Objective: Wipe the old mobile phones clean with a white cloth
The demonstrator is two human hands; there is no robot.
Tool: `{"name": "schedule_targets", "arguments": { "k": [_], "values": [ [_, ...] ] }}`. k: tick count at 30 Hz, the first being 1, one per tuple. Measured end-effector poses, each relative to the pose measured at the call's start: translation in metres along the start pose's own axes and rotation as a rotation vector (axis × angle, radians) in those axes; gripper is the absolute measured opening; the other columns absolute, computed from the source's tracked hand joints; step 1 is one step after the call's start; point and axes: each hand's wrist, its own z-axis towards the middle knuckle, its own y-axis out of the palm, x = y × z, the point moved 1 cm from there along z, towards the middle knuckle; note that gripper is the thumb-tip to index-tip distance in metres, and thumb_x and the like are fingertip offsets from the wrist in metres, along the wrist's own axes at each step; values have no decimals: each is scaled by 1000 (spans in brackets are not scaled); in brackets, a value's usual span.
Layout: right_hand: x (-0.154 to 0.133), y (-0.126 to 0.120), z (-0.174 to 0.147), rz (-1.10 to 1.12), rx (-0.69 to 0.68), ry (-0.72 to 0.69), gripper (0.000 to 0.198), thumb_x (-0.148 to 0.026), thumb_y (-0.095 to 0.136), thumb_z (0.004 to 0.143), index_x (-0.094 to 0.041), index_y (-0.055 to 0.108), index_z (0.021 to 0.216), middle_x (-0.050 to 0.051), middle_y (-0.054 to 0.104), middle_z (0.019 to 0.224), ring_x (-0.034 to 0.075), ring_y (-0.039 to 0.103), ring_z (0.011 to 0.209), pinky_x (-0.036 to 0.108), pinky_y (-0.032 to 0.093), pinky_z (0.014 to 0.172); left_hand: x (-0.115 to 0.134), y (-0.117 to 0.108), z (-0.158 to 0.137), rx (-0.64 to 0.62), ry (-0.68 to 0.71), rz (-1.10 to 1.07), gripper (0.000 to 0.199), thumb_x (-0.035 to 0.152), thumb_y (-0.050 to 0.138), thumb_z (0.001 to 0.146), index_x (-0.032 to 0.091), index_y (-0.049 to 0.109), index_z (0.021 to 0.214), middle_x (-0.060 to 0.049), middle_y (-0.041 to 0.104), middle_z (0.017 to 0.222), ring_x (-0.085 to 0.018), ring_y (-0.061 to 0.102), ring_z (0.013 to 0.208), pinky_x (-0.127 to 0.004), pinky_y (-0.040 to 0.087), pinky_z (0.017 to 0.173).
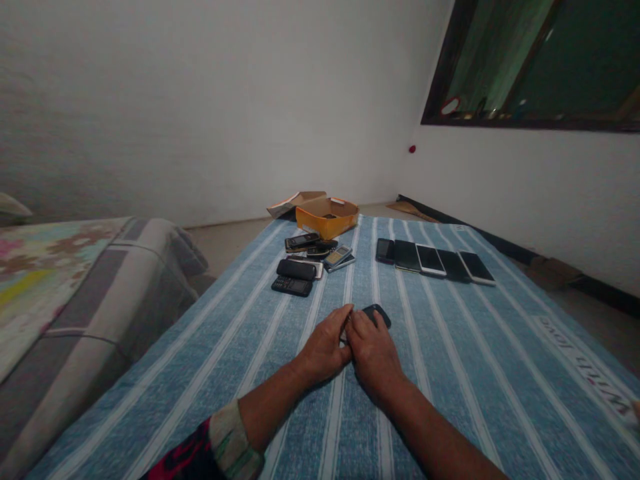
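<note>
Close together over the striped cloth, my left hand (325, 347) and my right hand (373, 350) are both closed around a small mobile phone. The dark rounded end of this mobile phone (379, 312) sticks out past my right fingers. A pale edge shows between my two hands; my fingers cover most of the rest. Beyond my left hand lies a loose group of older phones, among them a black keypad phone (292, 286), a black phone (296, 269) and a gold-and-silver phone (338, 256).
A blue cloth with white stripes (215, 393) covers the table. Behind the older phones stands an open orange box (320, 220). Several smartphones lie in a row at the right, including a white-framed smartphone (431, 260). A bed (125, 287) is on the left.
</note>
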Motion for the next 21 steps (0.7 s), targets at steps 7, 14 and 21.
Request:
{"name": "schedule_targets", "arguments": {
  "k": [7,14,21],
  "values": [
    [27,-7,0,-56,-56,148,40,-4,40,91,-14,59,124,15,58,131,27,48,125,54,26,110,1,0,-1,-11,9,25,73,9,61,67,14,41,137,-17,55,133,-28,53,124,-46,41,107],
    [14,-3,-2,-34,-34,111,38,-5,44,90,-12,59,124,16,58,130,27,49,125,49,30,109,4,-2,0,-2,-4,22,71,9,62,67,17,44,135,-15,56,132,-28,53,123,-46,41,107],
    [9,-3,-3,50,-52,63,45,-3,42,89,-16,54,131,14,57,133,25,46,128,52,27,110,6,-4,-1,8,-4,-2,69,10,62,66,17,47,133,-13,58,131,-28,55,122,-45,42,107]
  ]
}}
